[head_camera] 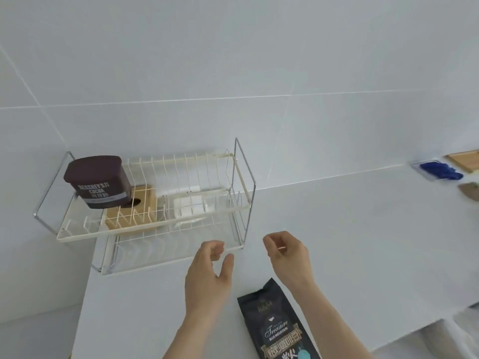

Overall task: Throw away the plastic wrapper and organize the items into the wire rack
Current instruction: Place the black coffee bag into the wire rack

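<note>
Head view — both hands (207, 275) empty before wire rack (155, 229).

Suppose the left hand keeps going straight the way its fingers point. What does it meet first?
Most likely the front edge of the wire rack's lower tier, just beyond the left hand. Depth is hard to judge from one view, so it may pass slightly above that rim.

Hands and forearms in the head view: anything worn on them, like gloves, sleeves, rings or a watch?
Nothing worn shows. The left hand and right hand are bare, without gloves, rings or a watch, and both forearms are bare down to the picture's bottom edge.
</note>
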